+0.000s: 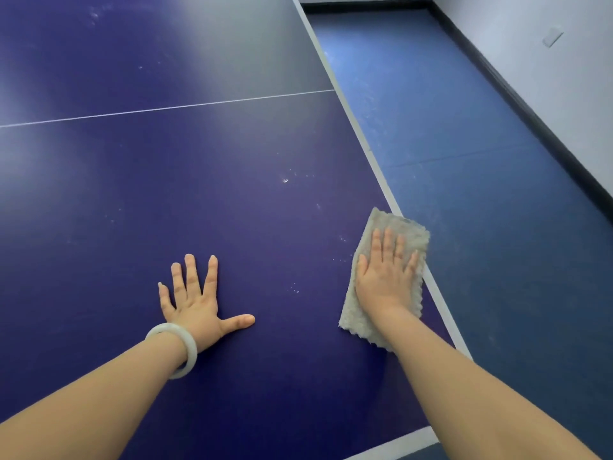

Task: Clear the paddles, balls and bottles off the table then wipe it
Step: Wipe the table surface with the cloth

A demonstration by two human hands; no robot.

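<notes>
R hand (386, 277) flat, fingers straight atop cloth (365, 323) at table (232, 180) edge; L hand (195, 300) splayed flat.

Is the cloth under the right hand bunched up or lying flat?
Flat: the cloth lies as a rectangle on the table under the right hand, fingers straight.

we see bare table top (166, 194) stretching ahead of us and between our hands, out to the thin white line (166, 109) and past it. what takes up room on it is our left hand (195, 303), pressed flat, and the cloth (391, 219) under our right hand (386, 277). just right of the cloth the white edge (373, 161) drops to the floor (464, 144), with the wall (564, 78) beyond.
</notes>
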